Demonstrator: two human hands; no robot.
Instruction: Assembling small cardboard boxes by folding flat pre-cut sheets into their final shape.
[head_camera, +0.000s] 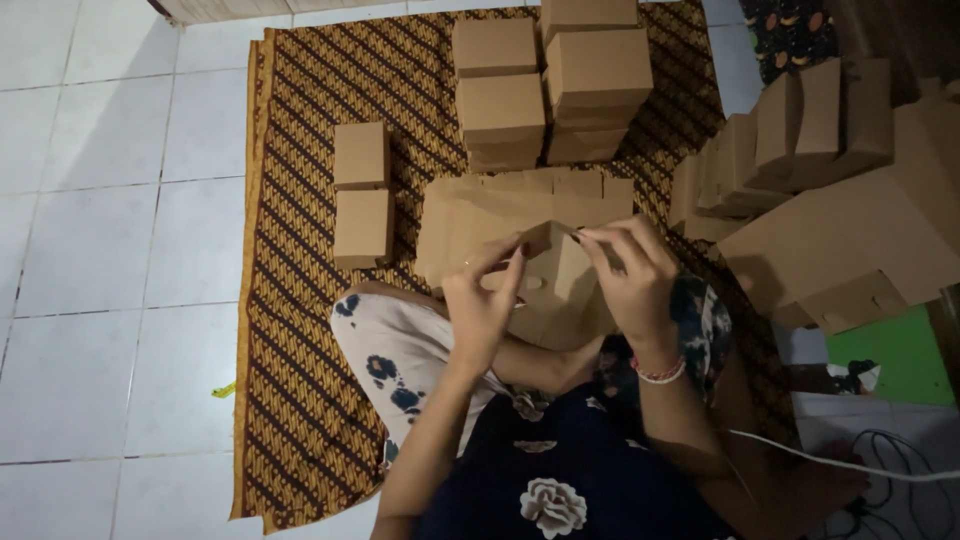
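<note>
Both hands are clamped on a half-folded box (552, 275) held over the lap: the left hand (480, 300) pinches its near flap, the right hand (628, 275) its top edge. Just beyond them lie flat blanks (470, 215) on the mat (290, 330); further ahead stand stacked boxes (555, 85), more to the right. If a flap were pressed off its crease, the card would likely buckle or tear.

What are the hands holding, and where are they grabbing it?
Both hands hold a half-folded brown cardboard box. The left hand pinches its top flap on one side; the right hand pinches the top edge on the other.
</note>
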